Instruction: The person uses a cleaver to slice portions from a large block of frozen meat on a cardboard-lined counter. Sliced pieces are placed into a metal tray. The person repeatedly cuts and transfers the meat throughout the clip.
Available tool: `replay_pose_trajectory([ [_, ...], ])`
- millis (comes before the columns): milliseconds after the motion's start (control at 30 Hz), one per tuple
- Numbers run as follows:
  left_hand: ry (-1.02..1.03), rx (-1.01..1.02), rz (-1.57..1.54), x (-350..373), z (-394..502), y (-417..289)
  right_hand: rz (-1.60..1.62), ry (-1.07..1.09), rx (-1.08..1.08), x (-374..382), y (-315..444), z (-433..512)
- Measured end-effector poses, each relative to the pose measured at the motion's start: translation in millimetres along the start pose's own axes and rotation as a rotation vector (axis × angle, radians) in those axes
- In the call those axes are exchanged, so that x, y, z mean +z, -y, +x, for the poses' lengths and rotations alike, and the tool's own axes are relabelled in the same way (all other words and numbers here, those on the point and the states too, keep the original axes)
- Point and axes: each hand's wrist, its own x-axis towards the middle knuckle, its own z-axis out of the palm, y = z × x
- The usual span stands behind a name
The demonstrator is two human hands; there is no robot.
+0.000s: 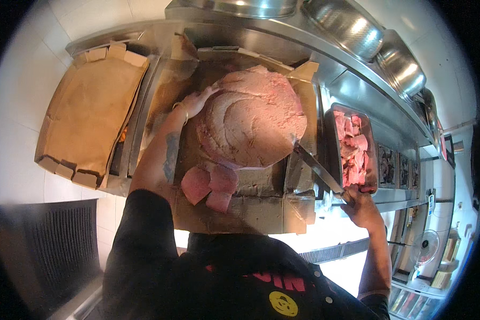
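Observation:
A large round mass of pale pink raw meat [252, 120] sits on a flattened cardboard box [260, 216] in front of me. My left hand [196, 102] lies against its upper left edge, not wrapped around it. In my right hand [360, 208] is the handle of a long knife [320, 170]. The blade slants up and left, and its tip meets the lower right edge of the meat. Several thin pink slices of meat [210, 188] lie on the cardboard just below the mass.
At right stands a metal tray [374, 176] of cut meat pieces [354, 148], close to my right hand. Stainless steel pans [348, 30] line a shelf above. Another cardboard box [92, 116] lies at left. A fan [425, 245] is at lower right.

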Motion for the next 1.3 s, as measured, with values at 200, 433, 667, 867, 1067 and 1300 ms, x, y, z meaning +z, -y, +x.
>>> replay_pose_trajectory([
  [200,0.016,-0.257,-0.605,-18.9,-24.3,-1.8,0.655,-0.082,0.647,70.3,-37.7,-35.7],
  [433,0.262,-0.071,-0.242,-44.3,147.6,-33.3,0.664,-0.124,0.707,168.4,40.5,-54.6],
  [667,0.657,-0.038,-0.623,-7.8,236.6,-69.5,0.564,0.001,0.757,171.7,129.9,-84.9],
  [867,0.731,-0.117,-0.844,6.5,238.0,-78.9,0.626,-0.056,0.752,191.7,160.1,-50.5],
  [1067,0.598,-0.187,-0.917,-21.0,209.7,-55.8,0.485,-0.121,0.664,192.9,142.0,-40.4],
  [1300,0.22,-0.203,-0.953,-45.0,116.7,5.0,0.394,-0.259,0.486,176.3,92.9,-1.4],
])
